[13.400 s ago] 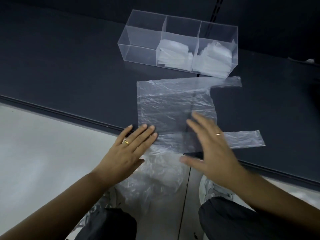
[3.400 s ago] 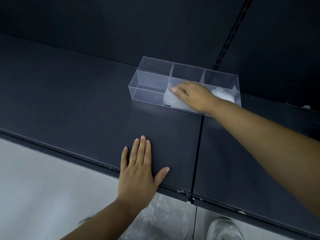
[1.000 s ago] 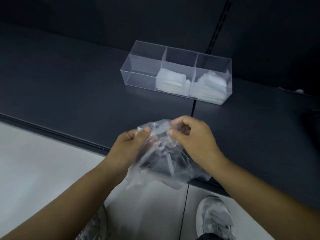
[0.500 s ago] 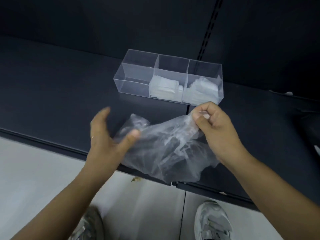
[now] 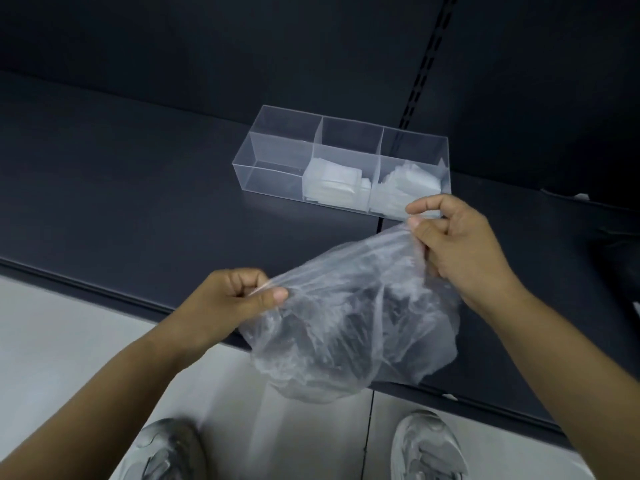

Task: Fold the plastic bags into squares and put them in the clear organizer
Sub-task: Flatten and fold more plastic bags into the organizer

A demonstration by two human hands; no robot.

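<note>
Head, dark shelf [image 5: 138, 202], pale floor [image 5: 69, 341], plastic bag [image 5: 346, 323]

Bag [image 5: 349, 323] before organizer [image 5: 277, 157], seemingly above shelf [image 5: 138, 202]

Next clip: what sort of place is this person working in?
Probably a shop or stockroom. The work surface is a long dark shelf with a slotted upright behind it, like retail shelving, and the person stands at it on a pale floor.

Forearms [image 5: 114, 382] are bare to the frame's edge; light grey sneakers [image 5: 427, 445] on both feet (panelled uppers, a little blurred).
</note>
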